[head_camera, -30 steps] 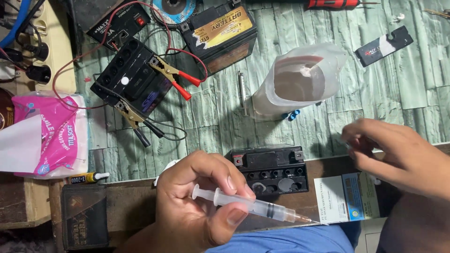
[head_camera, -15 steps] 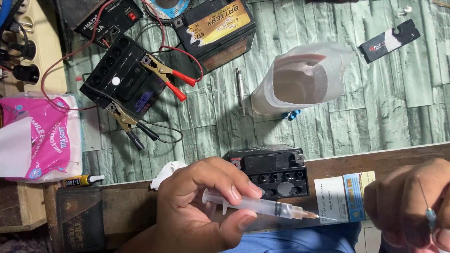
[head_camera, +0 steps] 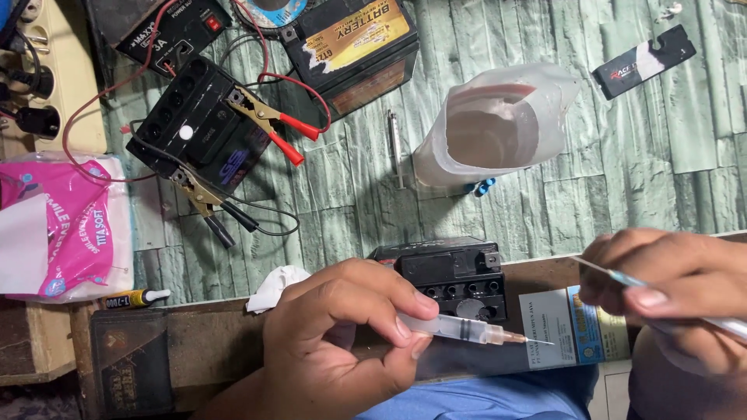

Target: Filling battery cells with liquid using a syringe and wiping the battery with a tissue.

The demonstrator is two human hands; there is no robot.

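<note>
From the head camera: green plank-pattern floor (head_camera: 545, 210) strewn with batteries, clip leads and a cut plastic jug (head_camera: 490, 128). Left hand (head_camera: 334, 342) clenches a syringe (head_camera: 459, 328) over the small black battery (head_camera: 455, 276). Right hand (head_camera: 669, 284), earlier lower, now pinches a thin needle cap (head_camera: 622, 276).

Syringe (head_camera: 459, 328) looking clear, glossy plastic w/ thin metal needle. Small battery (head_camera: 455, 278) showing matt black plastic. Cut jug (head_camera: 490, 128) appearing cloudy, translucent plastic. Clamps (head_camera: 268, 124) shining brassy metal, red plastic grips.
</note>
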